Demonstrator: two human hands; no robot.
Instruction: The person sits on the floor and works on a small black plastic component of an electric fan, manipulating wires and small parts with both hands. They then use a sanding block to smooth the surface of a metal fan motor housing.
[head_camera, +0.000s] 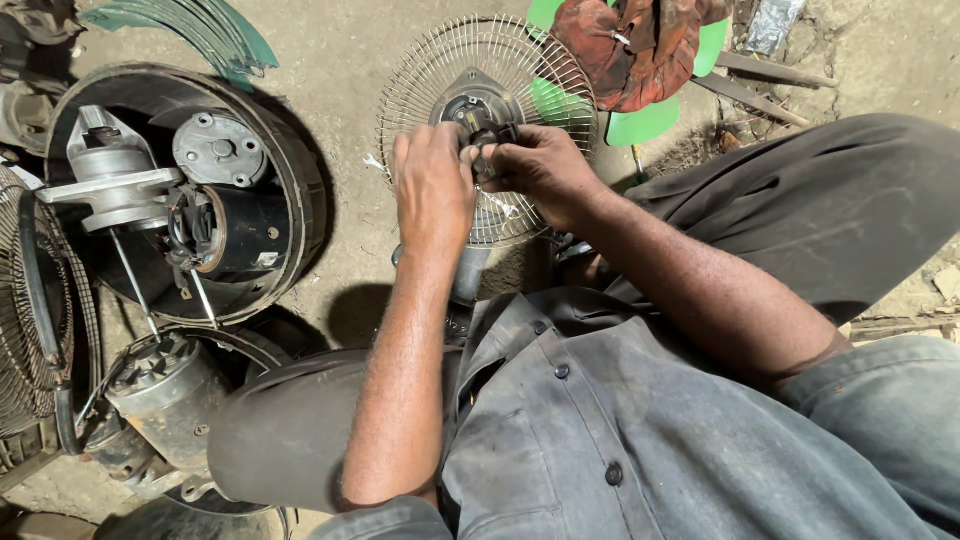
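Big round black tub (300, 170) sitting far left on the dirt floor (345, 60), w/ 2 grey motor housings (115, 175) lying inside. Wire fan guard (440, 70) w/ dark motor hub (475, 100) lying top centre, green fan blade (640, 125) just behind it under a red rag (625, 45). Left hand (432, 185) is curling over the hub, fingers bent, pressing on it. Right hand (540, 165) is pinching a small dark part (492, 135) at the hub's centre.
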